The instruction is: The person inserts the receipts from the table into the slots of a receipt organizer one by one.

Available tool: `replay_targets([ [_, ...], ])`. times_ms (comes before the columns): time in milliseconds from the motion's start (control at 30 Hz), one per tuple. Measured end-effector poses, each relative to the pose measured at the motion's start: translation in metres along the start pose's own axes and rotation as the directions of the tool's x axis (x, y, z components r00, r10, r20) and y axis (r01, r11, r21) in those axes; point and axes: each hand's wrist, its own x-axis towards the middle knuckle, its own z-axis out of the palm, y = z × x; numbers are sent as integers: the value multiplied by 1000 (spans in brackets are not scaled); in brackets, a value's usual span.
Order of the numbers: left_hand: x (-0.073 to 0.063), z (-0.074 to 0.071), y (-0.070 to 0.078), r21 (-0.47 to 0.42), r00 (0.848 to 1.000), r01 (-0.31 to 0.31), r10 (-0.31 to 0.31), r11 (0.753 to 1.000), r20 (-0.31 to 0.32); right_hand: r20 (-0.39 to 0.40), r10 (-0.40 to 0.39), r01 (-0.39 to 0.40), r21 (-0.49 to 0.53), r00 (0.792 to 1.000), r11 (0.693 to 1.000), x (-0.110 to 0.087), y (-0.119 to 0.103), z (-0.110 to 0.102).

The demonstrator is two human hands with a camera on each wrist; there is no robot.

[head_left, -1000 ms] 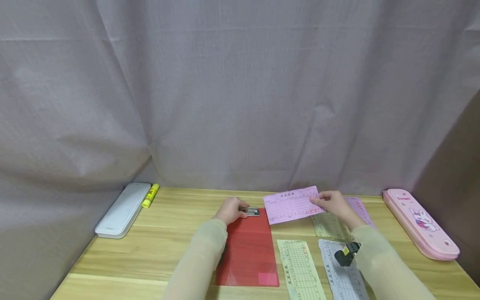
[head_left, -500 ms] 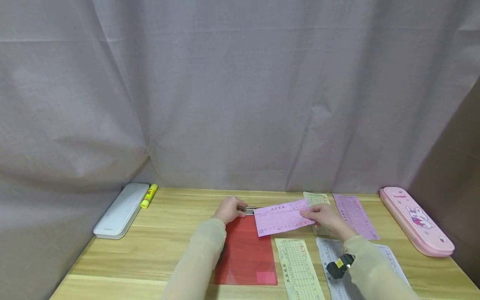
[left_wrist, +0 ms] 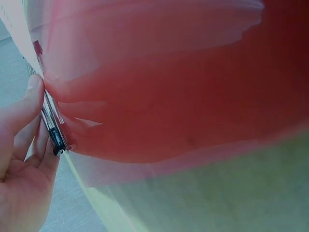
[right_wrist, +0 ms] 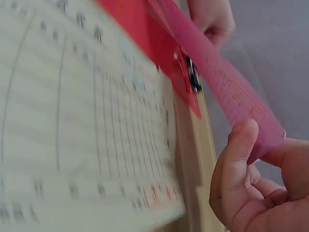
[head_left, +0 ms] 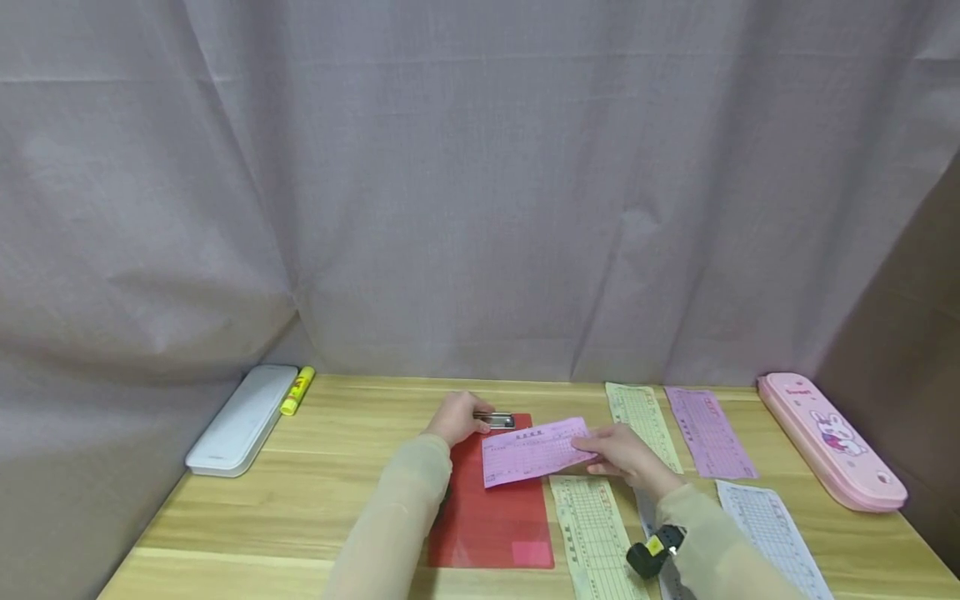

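Observation:
A red translucent clipboard (head_left: 487,529) lies on the wooden table, its metal clip (head_left: 501,420) at the far edge. My left hand (head_left: 454,418) grips that clip; in the left wrist view the thumb presses on its lever and the fingers curl behind. Between thumb and fingers, my right hand (head_left: 628,460) pinches the right end of a pink printed slip (head_left: 525,454). The slip hangs tilted above the clipboard, below the clip. In the right wrist view the pink slip (right_wrist: 241,96) is seen nearly edge-on, with the clipboard behind it.
Right of the clipboard lie yellow slips (head_left: 600,537), a purple slip (head_left: 711,433) and white slips (head_left: 772,533). A pink pencil case (head_left: 832,442) stands at the right edge. A white case (head_left: 243,421) and a yellow glue stick (head_left: 298,392) lie back left.
My right hand has carried the pink slip left and toward me, from beside the clipboard to above it. The left hand stays at the clip.

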Motion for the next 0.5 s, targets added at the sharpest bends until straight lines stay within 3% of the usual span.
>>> replay_targets([
  [300, 0, 0, 0, -55, 998, 55, -53, 997, 30, -20, 11, -10, 41, 1000, 999, 2, 0, 24],
  [500, -1, -1, 1, -69, 998, 54, -52, 996, 34, -34, 48, -46, 48, 998, 998, 4, 1, 36],
])
